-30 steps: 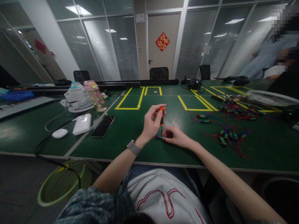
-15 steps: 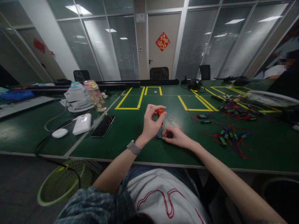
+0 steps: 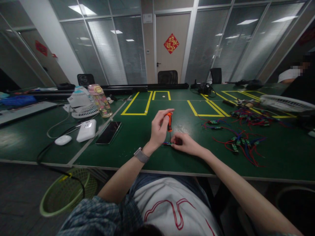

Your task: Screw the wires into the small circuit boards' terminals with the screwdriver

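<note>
An orange-and-black screwdriver stands almost upright, its thin shaft pointing down at a small circuit board on the green table. My left hand is closed at the handle, thumb along its left side and fingers over the top. Low by the shaft's tip, my right hand pinches the right end of the board with curled fingers. Those fingertips hide part of the board, and the exact contact of the tip is too small to make out.
Small wired boards lie to the right, with a bigger tangled pile behind them. On the left are a phone, a white power bank, a bottle and a small fan. A person sits far right.
My left fingers and thumb have shifted round the screwdriver's handle, from spread apart to closer together, showing more of the handle. My right hand and the board stay in place.
</note>
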